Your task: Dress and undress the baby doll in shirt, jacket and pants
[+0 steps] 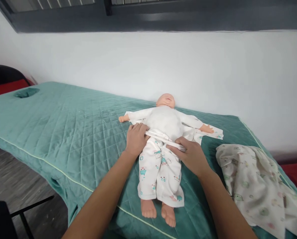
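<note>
A baby doll [165,99] lies on its back on a green quilted bed [71,132], arms spread, bare feet toward me. It wears a white top [165,121] and white printed trousers [159,172]. My left hand [136,139] grips the trousers' waistband at the doll's side, fingers curled over the cloth. My right hand [192,154] pinches the waistband on the other side. Part of an open printed garment [212,134] shows under the doll's arm.
A crumpled printed cloth [255,186] lies on the bed at the right. The bed has a face hole [26,93] at its far left end. A white wall runs behind. A dark chair frame [4,215] stands on the floor at lower left.
</note>
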{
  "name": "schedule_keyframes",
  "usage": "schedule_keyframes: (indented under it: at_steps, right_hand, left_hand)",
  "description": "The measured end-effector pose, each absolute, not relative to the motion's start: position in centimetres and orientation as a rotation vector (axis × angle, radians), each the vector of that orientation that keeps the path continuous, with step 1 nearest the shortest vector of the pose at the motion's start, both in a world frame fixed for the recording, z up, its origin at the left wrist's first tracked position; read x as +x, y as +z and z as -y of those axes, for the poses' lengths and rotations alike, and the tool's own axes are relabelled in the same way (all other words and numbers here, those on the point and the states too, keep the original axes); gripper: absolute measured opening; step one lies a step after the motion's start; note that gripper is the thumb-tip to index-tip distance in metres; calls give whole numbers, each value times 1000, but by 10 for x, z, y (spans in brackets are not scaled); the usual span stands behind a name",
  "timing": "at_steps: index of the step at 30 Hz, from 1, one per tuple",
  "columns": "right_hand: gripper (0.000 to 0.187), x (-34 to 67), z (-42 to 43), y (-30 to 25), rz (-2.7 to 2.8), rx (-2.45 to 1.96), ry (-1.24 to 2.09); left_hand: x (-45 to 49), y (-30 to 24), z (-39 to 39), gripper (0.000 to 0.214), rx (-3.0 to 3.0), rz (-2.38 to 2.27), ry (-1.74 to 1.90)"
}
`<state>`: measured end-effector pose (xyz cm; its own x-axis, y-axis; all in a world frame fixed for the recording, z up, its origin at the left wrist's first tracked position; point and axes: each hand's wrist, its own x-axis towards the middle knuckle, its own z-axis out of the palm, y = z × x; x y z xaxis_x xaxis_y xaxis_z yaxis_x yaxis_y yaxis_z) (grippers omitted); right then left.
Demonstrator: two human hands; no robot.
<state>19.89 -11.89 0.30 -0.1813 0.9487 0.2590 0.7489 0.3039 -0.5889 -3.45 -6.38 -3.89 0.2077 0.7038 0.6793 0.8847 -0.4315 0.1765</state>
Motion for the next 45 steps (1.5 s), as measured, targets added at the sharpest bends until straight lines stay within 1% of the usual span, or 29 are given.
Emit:
schedule_keyframes:
  at_steps: [3, 7, 10, 13, 17, 20, 22, 26, 28, 31, 35, 40, 45]
  right_hand:
    - [38, 199, 120, 6, 1992, -1480, 568]
    - [39, 205, 114, 5, 1923, -1486, 621]
    - [42, 212, 107, 0, 1900, -1506, 670]
    - [46, 218, 103, -4, 1890, -1520, 747]
    - [38, 220, 101, -8, 1817, -1443, 851]
    - [35, 221, 100, -12, 1693, -1353, 928]
    - [38, 223, 97, -15, 1618, -1332, 958]
    - [51, 224, 88, -22, 1558, -1322, 981]
    - [49, 223, 85, -23, 1579, -1339, 969]
    - [41, 221, 83, -22, 1632, -1399, 882]
    - [38, 220, 83, -20, 1707, -1371, 794]
    - [38, 220, 83, -22, 1748, -1353, 705]
    - [35, 219, 84, -23, 1732, -1355, 584]
  left_hand:
    - [-35, -39, 64, 1, -2239, 1540, -1024]
    - [-35, -40, 63, 3, -2239, 1614, -1047]
    - [-34, -42, 64, 7, -2240, 1696, -1134]
    - [-32, -42, 64, 10, -2280, 1741, -1308]
    - [-28, -36, 59, 7, -2357, 1709, -1683]
    - [-23, -29, 50, 6, -2356, 1707, -1785]
    - [-20, -25, 42, 7, -2352, 1698, -1777]
    - [-14, -25, 24, 10, -2360, 1646, -1764]
    - [-13, -27, 19, 14, -2381, 1604, -1739]
    - [-14, -31, 20, 17, -2374, 1577, -1646]
    - [-18, -34, 33, 16, -2338, 1576, -1550]
    - [-22, -31, 66, 8, -2413, 1525, -1522]
    - [-29, -31, 107, 19, -2534, 1552, -1485]
